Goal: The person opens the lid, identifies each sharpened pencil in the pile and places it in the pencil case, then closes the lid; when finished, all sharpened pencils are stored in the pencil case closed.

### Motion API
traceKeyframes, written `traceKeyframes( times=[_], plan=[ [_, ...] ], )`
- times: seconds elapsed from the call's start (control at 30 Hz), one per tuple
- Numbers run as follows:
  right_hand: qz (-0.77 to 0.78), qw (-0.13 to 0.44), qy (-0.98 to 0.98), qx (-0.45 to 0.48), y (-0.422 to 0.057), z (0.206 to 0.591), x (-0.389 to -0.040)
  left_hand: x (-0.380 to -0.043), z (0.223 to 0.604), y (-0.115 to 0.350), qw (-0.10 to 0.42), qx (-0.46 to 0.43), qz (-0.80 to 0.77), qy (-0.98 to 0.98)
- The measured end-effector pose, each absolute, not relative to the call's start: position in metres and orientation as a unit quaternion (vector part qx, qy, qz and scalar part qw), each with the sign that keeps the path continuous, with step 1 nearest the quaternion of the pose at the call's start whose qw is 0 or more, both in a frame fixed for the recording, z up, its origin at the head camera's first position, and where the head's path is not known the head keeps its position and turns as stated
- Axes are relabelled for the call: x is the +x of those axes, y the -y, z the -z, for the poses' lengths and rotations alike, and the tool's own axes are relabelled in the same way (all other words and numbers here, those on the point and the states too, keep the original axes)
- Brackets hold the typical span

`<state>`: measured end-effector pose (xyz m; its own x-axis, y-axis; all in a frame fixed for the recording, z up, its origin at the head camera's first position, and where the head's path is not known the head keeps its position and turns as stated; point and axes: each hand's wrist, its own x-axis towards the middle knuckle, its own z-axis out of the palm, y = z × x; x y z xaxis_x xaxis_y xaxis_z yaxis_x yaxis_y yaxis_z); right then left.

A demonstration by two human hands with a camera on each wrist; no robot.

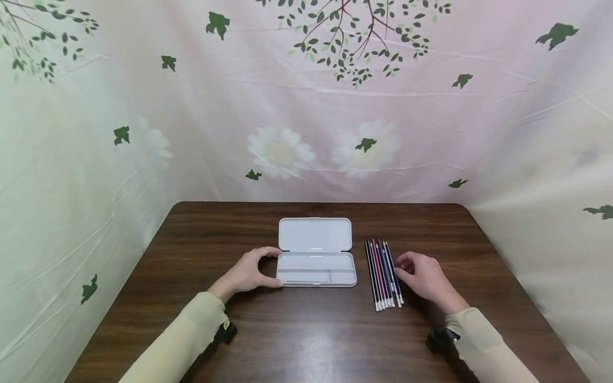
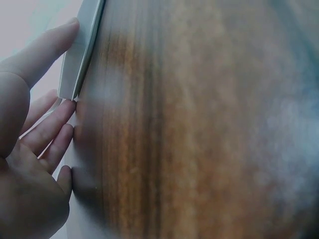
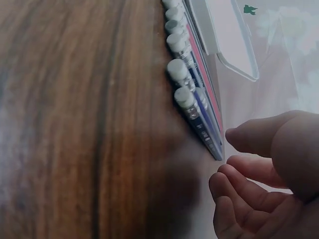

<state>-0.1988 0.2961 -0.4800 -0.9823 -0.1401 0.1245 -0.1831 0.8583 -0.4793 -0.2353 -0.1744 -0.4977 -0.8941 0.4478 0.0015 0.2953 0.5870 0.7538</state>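
Note:
A white pencil case (image 1: pixel 304 262) lies with its lid (image 1: pixel 315 234) folded back, showing bare compartments. My left hand (image 1: pixel 245 272) holds its left end, thumb at the front corner and index finger at the back corner. In the left wrist view, the thumb lies along the side of the case (image 2: pixel 79 64). Several pencils (image 1: pixel 381 274) with white eraser ends lie side by side to the right of the case. Just right of them is my right hand (image 1: pixel 423 274), fingers loosely bent and holding nothing. The right wrist view shows its fingertips near the outermost pencil (image 3: pixel 202 130).
Everything lies on a dark brown wooden table (image 1: pixel 306 330) with rounded far corners. A printed fabric curtain (image 1: pixel 311 106) with leaves, birds and daisies surrounds the table at the back and both sides. Each wrist wears a small black device.

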Motion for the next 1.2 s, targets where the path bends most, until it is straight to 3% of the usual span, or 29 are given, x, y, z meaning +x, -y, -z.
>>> traceKeyframes(
  times=[0.4,0.7,1.2],
  plan=[
    [-0.253,0.019,0.964,0.075,-0.298,0.486,-0.198,-0.236,0.499,0.174,0.095,0.213,-0.405,-0.884],
    [-0.245,0.051,0.964,0.093,-0.297,0.488,-0.2,-0.236,0.5,0.174,0.092,0.213,-0.407,-0.884],
    [-0.231,0.05,0.971,0.047,-0.297,0.492,-0.201,-0.236,0.502,0.175,0.086,0.216,-0.406,-0.884]
  ],
)
